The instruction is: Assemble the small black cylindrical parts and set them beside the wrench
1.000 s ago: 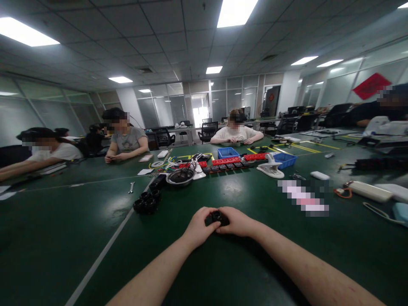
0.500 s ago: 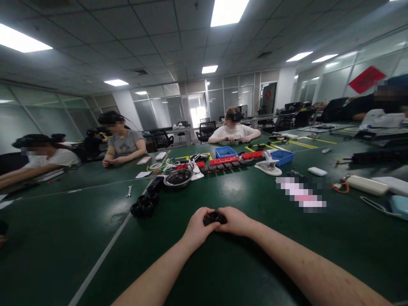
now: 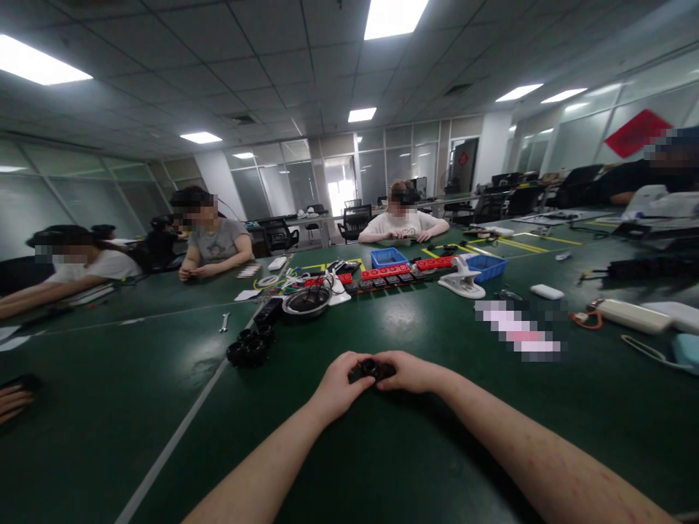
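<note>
My left hand [image 3: 339, 383] and my right hand [image 3: 411, 372] meet in front of me, low over the green table. Both are closed around a small black part with a round opening [image 3: 370, 367], the left gripping its left side and the right its right side. The fingers cover much of it, so its exact kind does not show. Left of my hands stands a cluster of similar-looking black round, hollow parts [image 3: 251, 347].
Beyond lie a round black-and-silver item [image 3: 306, 301], red strips [image 3: 386, 272], blue bins [image 3: 488, 269] and a white clamp stand [image 3: 461, 279]. A wrench [image 3: 224, 322] lies at left, a power bank-like block [image 3: 630, 316] at right. Several people sit around; another person's hand [image 3: 15, 402] shows at the left edge.
The round opening of the black part is turned slightly, and my right fingers have shifted a little on it. At the left edge, another person's hand has come further into view.
</note>
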`<state>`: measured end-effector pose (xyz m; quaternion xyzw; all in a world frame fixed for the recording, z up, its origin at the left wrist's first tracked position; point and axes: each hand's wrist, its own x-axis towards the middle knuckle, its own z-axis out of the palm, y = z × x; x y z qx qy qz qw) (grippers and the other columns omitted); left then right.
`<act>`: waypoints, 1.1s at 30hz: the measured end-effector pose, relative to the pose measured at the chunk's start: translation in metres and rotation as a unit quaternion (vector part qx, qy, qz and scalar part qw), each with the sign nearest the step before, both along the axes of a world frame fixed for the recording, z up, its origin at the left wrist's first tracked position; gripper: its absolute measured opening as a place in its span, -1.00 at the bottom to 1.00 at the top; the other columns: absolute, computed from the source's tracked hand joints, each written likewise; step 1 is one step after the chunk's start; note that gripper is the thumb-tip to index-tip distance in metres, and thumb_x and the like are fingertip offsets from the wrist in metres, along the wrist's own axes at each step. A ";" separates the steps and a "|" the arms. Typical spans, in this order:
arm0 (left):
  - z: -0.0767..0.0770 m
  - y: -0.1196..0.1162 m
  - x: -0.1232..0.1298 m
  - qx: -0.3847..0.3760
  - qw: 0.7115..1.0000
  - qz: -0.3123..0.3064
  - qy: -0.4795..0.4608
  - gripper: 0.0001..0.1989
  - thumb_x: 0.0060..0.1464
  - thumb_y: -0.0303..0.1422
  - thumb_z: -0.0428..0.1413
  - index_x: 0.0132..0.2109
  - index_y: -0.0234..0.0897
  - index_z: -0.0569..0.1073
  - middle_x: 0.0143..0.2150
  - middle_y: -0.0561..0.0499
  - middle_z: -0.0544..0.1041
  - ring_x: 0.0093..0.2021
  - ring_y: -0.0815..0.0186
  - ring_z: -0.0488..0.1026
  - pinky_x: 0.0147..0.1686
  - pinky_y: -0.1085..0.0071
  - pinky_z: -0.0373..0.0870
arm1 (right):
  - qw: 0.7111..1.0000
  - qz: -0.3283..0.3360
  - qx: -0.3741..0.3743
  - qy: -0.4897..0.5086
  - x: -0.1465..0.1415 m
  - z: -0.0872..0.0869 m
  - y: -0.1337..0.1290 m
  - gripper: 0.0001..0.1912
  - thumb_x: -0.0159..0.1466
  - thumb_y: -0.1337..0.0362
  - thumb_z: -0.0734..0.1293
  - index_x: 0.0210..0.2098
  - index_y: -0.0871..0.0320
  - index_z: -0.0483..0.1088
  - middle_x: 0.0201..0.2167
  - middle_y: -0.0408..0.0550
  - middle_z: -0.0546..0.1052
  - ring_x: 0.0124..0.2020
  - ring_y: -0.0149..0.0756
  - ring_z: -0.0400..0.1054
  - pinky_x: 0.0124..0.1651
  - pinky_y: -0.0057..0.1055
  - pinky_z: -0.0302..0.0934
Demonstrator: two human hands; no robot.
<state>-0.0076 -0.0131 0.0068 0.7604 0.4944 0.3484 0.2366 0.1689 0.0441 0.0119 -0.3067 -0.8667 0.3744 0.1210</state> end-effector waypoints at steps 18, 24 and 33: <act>-0.012 0.005 0.004 0.025 0.998 0.049 -0.002 -0.72 -0.13 -0.42 0.15 -0.17 -0.22 0.39 -0.24 0.01 0.38 -0.20 0.26 0.32 -0.25 0.37 0.28 | 0.988 -0.033 0.133 -0.064 -0.005 -0.003 -0.004 -0.64 0.00 0.12 0.33 -0.25 0.17 0.32 -0.34 -0.06 0.45 -0.36 -0.27 0.31 -0.39 -0.47 0.09; -0.013 0.005 0.003 0.024 0.998 0.055 -0.003 -0.57 -0.14 -0.44 0.17 -0.05 -0.20 0.33 -0.22 0.01 0.37 -0.23 0.29 0.33 -0.24 0.38 0.29 | 0.998 -0.025 0.057 -0.031 -0.002 -0.006 0.002 -0.78 0.05 0.21 0.29 -0.35 0.21 0.31 -0.47 -0.14 0.41 -0.47 -0.40 0.26 -0.48 -0.54 0.04; -0.008 0.002 0.002 0.026 0.997 0.065 0.012 -0.70 -0.17 -0.42 0.18 -0.20 -0.23 0.39 -0.25 0.01 0.39 -0.23 0.26 0.33 -0.25 0.36 0.28 | 0.971 -0.111 0.182 -0.112 -0.012 -0.008 -0.007 -0.60 -0.03 -0.02 0.33 -0.36 0.17 0.32 -0.43 -0.06 0.43 -0.44 -0.29 0.28 -0.49 -0.48 -0.02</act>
